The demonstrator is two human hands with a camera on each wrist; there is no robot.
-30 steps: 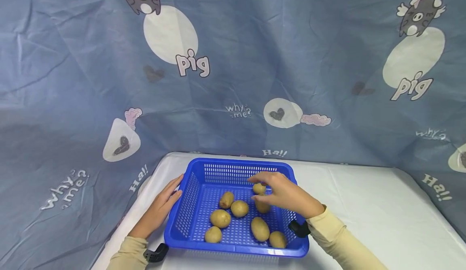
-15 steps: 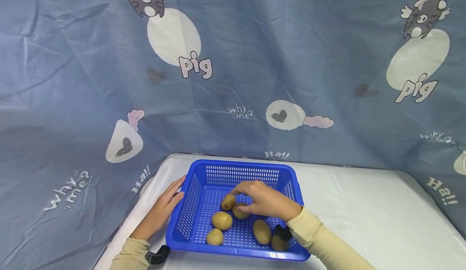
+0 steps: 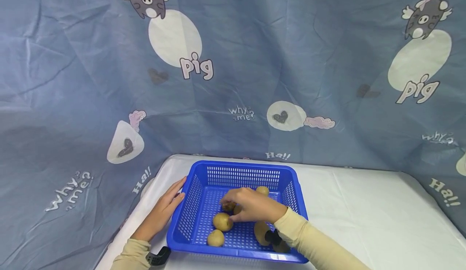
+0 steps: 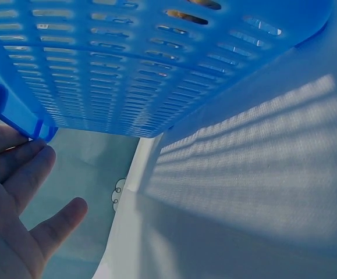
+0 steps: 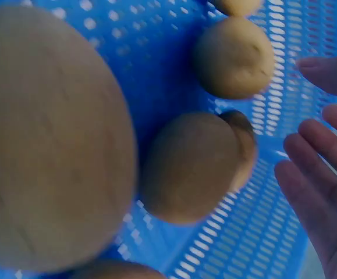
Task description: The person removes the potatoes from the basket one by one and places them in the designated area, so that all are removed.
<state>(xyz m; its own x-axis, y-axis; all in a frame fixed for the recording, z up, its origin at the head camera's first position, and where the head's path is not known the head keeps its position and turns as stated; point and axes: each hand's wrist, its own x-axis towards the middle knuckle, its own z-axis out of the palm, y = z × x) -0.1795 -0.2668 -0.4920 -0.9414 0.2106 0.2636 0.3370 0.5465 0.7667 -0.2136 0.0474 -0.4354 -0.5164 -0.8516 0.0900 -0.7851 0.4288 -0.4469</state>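
One blue basket (image 3: 240, 173) holds six tan potatoes (image 3: 222, 221); right hand (image 3: 251, 207) hovers spread above them; left hand (image 3: 164, 211) lies flat against the basket's side.

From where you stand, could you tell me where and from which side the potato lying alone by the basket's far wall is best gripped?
Probably from above, fingers across the short middle of the far potato. It lies loose on the floor of the blue basket near the far wall, which blocks a side approach; its top is clear, beyond the right hand.
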